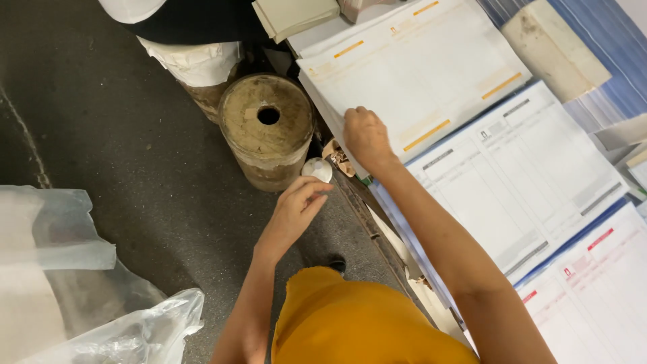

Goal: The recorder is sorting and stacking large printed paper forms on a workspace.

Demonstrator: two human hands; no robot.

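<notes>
My left hand (294,210) grips a small white rounded object (317,168) just beside a brown cardboard roll (267,128) that stands on end on the dark floor. My right hand (366,137) presses with curled fingers on the near corner of a stack of white printed forms with orange bars (418,67). Beside that stack lies a second stack of forms with grey bars (519,175), and a third with red marks (593,290) lies at the lower right. My orange top (350,323) fills the bottom middle.
Clear plastic bags (81,290) lie on the floor at the lower left. A white-wrapped roll (195,64) stands behind the brown one. A beige block (552,47) rests on blue-striped sheets (606,61) at the upper right. The table's worn edge (377,229) runs diagonally.
</notes>
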